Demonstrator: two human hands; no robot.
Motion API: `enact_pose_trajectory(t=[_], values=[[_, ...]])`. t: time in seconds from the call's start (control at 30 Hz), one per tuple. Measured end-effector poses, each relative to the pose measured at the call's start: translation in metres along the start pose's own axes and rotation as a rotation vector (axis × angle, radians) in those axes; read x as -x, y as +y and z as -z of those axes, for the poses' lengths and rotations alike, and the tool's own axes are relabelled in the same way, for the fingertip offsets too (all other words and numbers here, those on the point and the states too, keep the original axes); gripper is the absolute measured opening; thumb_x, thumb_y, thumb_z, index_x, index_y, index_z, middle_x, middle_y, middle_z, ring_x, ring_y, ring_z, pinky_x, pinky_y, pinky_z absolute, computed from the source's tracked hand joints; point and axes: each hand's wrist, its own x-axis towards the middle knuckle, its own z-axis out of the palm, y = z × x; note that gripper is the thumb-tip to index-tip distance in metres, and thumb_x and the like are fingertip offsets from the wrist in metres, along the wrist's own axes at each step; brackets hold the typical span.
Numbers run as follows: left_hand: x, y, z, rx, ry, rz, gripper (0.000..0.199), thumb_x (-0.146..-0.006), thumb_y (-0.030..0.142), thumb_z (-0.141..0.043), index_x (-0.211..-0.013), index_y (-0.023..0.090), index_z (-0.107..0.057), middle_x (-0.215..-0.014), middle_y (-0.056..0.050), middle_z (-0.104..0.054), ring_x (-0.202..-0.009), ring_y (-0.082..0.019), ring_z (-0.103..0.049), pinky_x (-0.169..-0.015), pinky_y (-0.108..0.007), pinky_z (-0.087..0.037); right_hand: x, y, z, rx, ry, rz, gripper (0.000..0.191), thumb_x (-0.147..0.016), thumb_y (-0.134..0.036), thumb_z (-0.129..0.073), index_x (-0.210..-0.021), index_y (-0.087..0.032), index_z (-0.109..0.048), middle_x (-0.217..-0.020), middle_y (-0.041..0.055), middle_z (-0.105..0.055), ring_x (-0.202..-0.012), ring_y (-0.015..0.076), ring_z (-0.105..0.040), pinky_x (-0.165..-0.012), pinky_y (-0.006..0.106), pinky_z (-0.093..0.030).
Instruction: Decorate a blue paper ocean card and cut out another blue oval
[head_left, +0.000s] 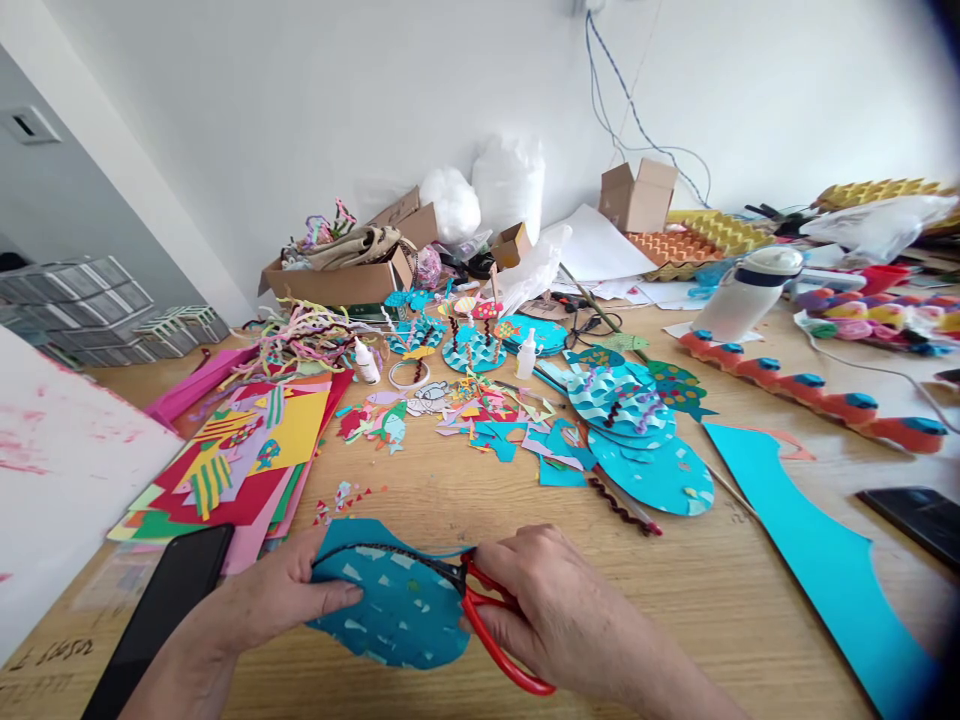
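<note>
My left hand (277, 592) pinches the left side of a blue paper oval (397, 610) dotted with small pale scraps, its thumb lying on top. Behind the oval's far edge, a plain blue piece of paper (349, 532) sticks up. My right hand (536, 600) grips red-handled scissors (495, 630), with fingers around the loops. The dark blades run leftward along the oval's upper edge; how far apart they are is hard to make out. The oval is held above the wooden table (480, 520), near its front.
Coloured sheets (247, 450) and a black phone (169, 610) lie left. Paper scraps (487, 410), cut-out fish (394, 420) and glue bottles (526, 352) fill the middle. Decorated blue ovals (652, 470), a large blue offcut (810, 540) and a white bottle (746, 295) are at right.
</note>
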Motion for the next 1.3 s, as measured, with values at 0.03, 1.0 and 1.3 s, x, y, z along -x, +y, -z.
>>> enact_pose_trajectory(t=[0.03, 1.0, 1.3], values=[[0.0, 0.001, 0.0, -0.017, 0.004, -0.007, 0.037, -0.068, 0.033, -0.069, -0.103, 0.022, -0.062, -0.088, -0.002, -0.071, -0.08, -0.021, -0.065, -0.071, -0.032, -0.052, 0.0, 0.001, 0.0, 0.009, -0.001, 0.005, 0.022, -0.085, -0.035, -0.041, -0.072, -0.02, -0.048, -0.063, 0.0004, -0.059, -0.056, 0.0121, -0.051, -0.054, 0.025, -0.024], [-0.003, 0.019, -0.008, -0.032, -0.058, -0.001, 0.031, -0.068, 0.033, -0.069, -0.097, 0.023, -0.063, -0.088, 0.002, -0.071, -0.081, -0.018, -0.063, -0.072, -0.029, -0.05, 0.001, 0.002, 0.002, -0.091, -0.051, -0.068, 0.025, -0.085, -0.042, -0.04, -0.074, -0.021, -0.047, -0.068, 0.001, -0.058, -0.059, 0.013, -0.048, -0.054, 0.024, -0.024], [-0.005, 0.019, -0.009, -0.056, -0.056, -0.005, 0.041, -0.067, 0.036, -0.07, -0.105, 0.022, -0.061, -0.088, 0.0, -0.07, -0.081, -0.019, -0.064, -0.071, -0.028, -0.05, 0.001, 0.001, -0.001, -0.042, -0.017, -0.073, 0.025, -0.084, -0.042, -0.04, -0.072, -0.021, -0.047, -0.066, 0.0013, -0.058, -0.058, 0.013, -0.046, -0.054, 0.025, -0.022]])
